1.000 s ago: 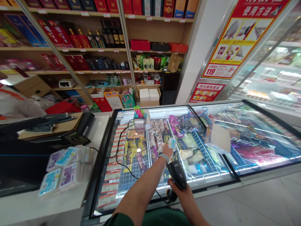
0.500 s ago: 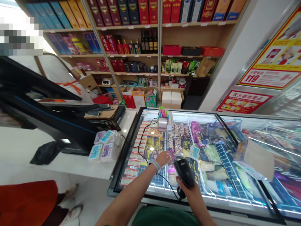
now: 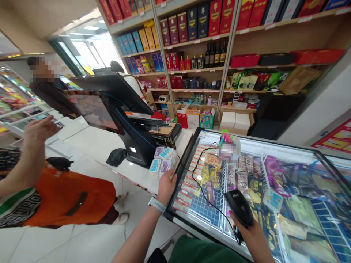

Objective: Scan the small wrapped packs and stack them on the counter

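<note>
Right fingers [image 3: 236,220] around the black scanner [image 3: 239,206]

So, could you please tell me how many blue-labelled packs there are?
3: one pack at the near left and another pack at the far right of the counter stack, and a third pack on the freezer top, right of the scanner. More may be hidden in the stack.

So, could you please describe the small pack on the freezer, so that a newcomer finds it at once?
Find the glass-topped freezer, right of the white counter. On its glass, just right of the black scanner, lies a small blue-and-white pack. It lies alone on the glass, while the similar packs are piled on the counter and the bags are under the glass.
</note>
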Action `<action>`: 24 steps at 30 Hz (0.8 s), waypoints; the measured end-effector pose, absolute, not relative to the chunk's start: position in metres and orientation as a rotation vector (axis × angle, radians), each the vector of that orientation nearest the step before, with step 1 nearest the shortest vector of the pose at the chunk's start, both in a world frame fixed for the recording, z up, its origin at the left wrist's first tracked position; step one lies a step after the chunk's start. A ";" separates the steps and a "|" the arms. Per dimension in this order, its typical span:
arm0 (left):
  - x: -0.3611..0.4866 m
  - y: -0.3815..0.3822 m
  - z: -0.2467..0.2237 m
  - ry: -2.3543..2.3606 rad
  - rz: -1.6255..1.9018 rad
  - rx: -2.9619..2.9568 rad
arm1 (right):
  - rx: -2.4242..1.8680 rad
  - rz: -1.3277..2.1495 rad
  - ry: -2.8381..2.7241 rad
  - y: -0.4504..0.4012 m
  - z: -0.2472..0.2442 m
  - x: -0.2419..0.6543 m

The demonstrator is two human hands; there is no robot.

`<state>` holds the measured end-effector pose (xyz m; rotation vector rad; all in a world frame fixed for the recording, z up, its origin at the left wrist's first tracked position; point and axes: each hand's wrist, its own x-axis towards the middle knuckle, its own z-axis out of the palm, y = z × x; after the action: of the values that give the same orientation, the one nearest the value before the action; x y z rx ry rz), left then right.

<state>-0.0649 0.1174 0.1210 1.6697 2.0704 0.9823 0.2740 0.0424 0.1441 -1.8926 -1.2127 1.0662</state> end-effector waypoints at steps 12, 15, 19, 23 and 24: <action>-0.122 0.199 0.150 2.689 0.473 1.580 | -1.874 1.024 -1.233 0.044 0.142 0.266; -0.125 0.207 0.146 2.683 0.378 1.577 | -1.867 1.016 -1.195 0.042 0.144 0.269; -0.129 0.213 0.148 2.669 0.414 1.587 | -1.887 1.032 -1.151 0.042 0.147 0.270; -0.130 0.214 0.155 2.514 0.740 1.592 | -1.850 1.055 -1.137 0.042 0.143 0.271; -0.130 0.213 0.156 2.426 0.853 1.559 | -1.835 1.054 -1.140 0.042 0.141 0.272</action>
<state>-0.1296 0.2126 0.1558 1.5595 2.4255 0.8526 0.2721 0.0421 0.1415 -1.8352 -1.1400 1.0545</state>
